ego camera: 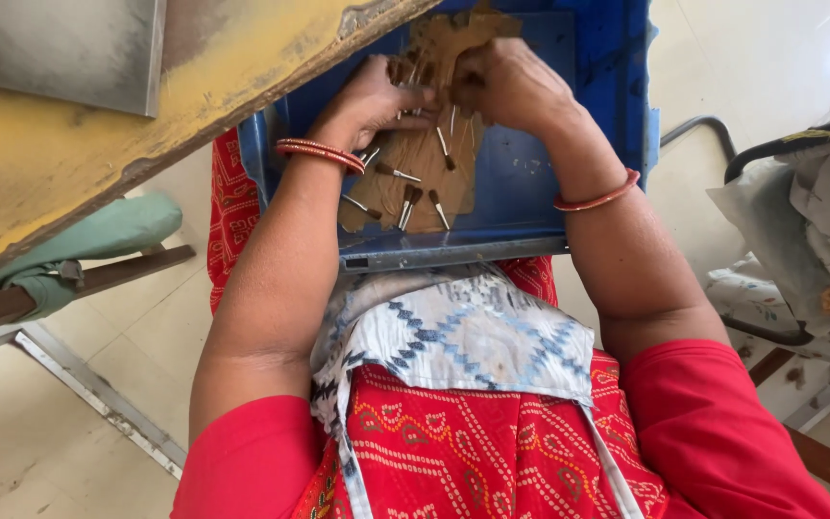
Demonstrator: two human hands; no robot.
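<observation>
A worn yellow worktop [98,144] with chipped edges runs diagonally to the left of the fingers, its edge overhanging the far left corner of a blue rectangular plastic tray [521,173]. The tray rests on the person's lap, and both hands work inside it. A brown sheet of stiff cardboard [425,183] lies on the tray floor, reaching from under the fingers back toward the person. The left hand [372,101] bends over the far end of the sheet, its fingers [413,96] curled around a small cluster of thin pins. The right hand [511,86] sits just beside it, touching or nearly touching, with fingers folded inward on the same cluster; exactly what they pinch cannot be told. Several short metal pins with dark brown heads [405,197] lie scattered on the sheet, nearer the person than the fingers. Red bangles [321,152] circle the left wrist; one red bangle [596,200] circles the right.
</observation>
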